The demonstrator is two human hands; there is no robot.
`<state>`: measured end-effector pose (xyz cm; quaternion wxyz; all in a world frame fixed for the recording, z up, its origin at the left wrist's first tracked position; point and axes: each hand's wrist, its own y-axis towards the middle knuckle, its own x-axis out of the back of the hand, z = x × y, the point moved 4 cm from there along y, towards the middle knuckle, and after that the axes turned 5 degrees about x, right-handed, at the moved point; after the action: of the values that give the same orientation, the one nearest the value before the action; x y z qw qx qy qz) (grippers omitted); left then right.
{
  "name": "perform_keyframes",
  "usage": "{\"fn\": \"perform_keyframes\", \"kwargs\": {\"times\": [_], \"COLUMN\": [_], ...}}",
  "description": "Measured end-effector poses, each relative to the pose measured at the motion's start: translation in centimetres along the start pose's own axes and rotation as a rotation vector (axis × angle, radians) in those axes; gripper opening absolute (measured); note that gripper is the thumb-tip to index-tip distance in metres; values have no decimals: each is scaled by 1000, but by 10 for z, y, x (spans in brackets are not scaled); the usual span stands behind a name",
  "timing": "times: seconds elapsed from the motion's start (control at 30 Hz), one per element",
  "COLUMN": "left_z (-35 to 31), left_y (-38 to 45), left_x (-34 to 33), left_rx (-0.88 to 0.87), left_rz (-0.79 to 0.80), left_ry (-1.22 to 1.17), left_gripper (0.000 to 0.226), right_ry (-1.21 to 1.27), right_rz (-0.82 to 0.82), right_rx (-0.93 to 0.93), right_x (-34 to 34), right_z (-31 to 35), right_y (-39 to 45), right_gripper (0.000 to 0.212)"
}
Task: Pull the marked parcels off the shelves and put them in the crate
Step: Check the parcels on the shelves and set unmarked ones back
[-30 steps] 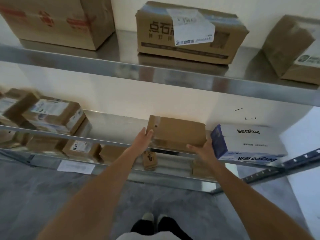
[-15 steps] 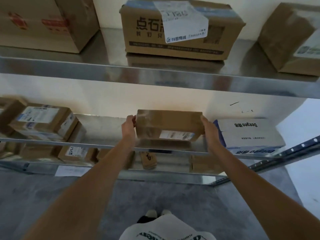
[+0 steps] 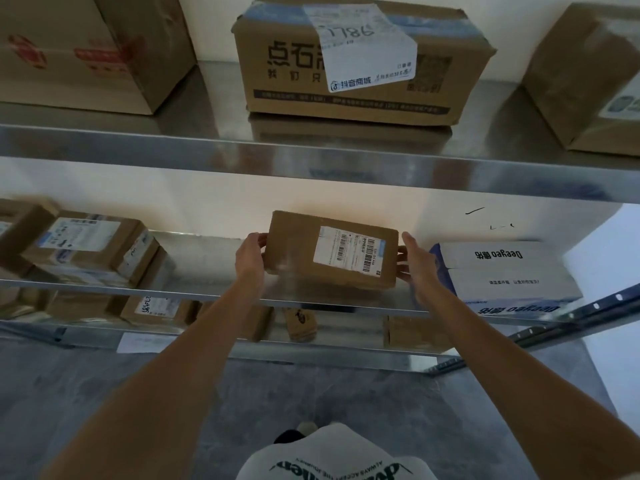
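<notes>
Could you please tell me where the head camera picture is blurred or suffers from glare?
Head view: the small brown cardboard parcel and its barcode label look fairly sharp; the stacked cardboard boxes at far left smear with blur; the shiny steel middle shelf mirrors light; straight edges bow near the frame's borders.

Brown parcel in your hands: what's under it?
Under the brown parcel shows the bare metal middle shelf with a blurred reflection. Its underside is hidden.
</notes>
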<state>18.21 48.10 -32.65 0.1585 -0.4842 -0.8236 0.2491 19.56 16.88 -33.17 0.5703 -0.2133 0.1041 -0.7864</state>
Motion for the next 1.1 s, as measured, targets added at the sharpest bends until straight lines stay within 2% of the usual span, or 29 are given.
{"fn": "perform_keyframes", "kwargs": {"times": [0.1, 0.37, 0.53, 0.63, 0.9, 1.03, 1.1], "left_z": [4, 24, 34, 31, 24, 20, 19], "left_y": [5, 15, 14, 11, 20, 14, 9], "left_x": [1, 7, 11, 11, 6, 2, 2], "left_rx": [21, 77, -15, -71, -111, -116, -239], "left_rz": [-43, -64, -28, -14, -28, -69, -147], "left_ry": [55, 210, 423, 515, 667, 732, 818], "left_gripper": [28, 29, 31, 38, 36, 36, 36], "right_ry": [-15, -46, -151, -167, -186, -323, -398], "right_rz": [19, 80, 80, 83, 42, 39, 27], "right_rx": [-46, -44, 50, 73, 60, 111, 131], "right_x": [-6, -21, -22, -23, -23, -26, -25], "right_z": [-6, -22, -37, -41, -48, -44, -40], "right_y": [3, 1, -3, -7, -6, -6, -5], "right_gripper": [51, 39, 27, 30, 32, 38, 38]}}
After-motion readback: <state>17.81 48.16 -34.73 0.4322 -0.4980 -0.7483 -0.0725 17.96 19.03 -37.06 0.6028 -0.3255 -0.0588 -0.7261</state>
